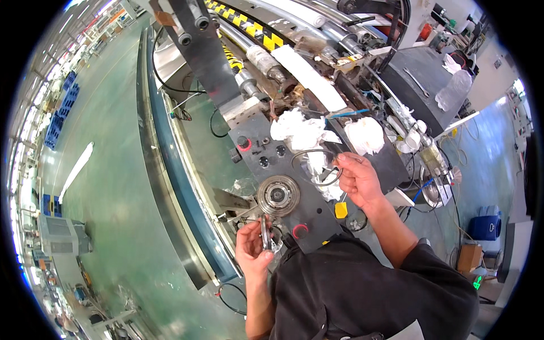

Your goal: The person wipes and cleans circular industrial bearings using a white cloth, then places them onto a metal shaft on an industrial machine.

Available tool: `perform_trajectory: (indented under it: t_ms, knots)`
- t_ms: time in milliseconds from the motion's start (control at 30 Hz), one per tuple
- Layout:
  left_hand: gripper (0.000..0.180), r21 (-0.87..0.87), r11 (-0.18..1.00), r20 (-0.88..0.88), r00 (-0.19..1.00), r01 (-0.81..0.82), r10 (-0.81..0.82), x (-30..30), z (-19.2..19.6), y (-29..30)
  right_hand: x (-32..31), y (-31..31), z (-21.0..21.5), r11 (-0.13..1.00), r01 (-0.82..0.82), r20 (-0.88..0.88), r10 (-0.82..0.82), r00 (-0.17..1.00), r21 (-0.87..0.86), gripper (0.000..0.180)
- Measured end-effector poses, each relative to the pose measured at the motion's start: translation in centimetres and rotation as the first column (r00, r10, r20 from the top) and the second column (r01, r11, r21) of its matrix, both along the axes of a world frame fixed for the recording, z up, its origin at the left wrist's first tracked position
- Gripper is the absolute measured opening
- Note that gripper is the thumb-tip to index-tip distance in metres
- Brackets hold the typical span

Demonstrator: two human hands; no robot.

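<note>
My left hand (pixel 253 246) grips a flat round metal ring part (pixel 265 232) held on edge, just below a round steel bearing hub (pixel 278 195) set in the dark machine plate (pixel 294 218). My right hand (pixel 357 178) pinches a thin black rubber ring (pixel 313 165) that loops out to its left, above the plate. Crumpled white rags (pixel 300 133) lie just beyond the ring. A yellow-handled tool (pixel 340 209) rests on the plate below my right hand.
The machine runs up the picture with steel rollers (pixel 260 59), yellow-black striped bars (pixel 249 22) and a white strip (pixel 314 76). A wrench (pixel 416 82) and a plastic bottle (pixel 453 89) lie on a dark table at right. Green floor (pixel 107 170) spreads left; a blue bin (pixel 486 226) stands right.
</note>
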State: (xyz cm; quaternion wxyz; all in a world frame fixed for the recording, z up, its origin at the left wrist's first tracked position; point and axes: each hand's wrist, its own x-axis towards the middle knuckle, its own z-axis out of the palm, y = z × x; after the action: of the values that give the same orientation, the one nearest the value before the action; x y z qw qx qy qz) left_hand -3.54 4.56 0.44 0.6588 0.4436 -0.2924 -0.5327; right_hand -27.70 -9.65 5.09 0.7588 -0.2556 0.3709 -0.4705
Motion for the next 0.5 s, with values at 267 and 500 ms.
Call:
perform_trajectory:
  t_ms: [267,500]
  knots:
    - [0.079,0.032,0.997,-0.069,0.995,0.070,-0.068,-2.9,0.9,1.7,-5.6,3.9,-2.2,0.916,0.386,-0.159,-0.367,0.917,0.109,0.012]
    - [0.082,0.058,0.997,-0.042,0.998,0.058,-0.056,-4.5,1.2,2.1,-13.0,3.9,-0.4,0.809,0.539,-0.451,-0.581,0.677,-0.232,0.013]
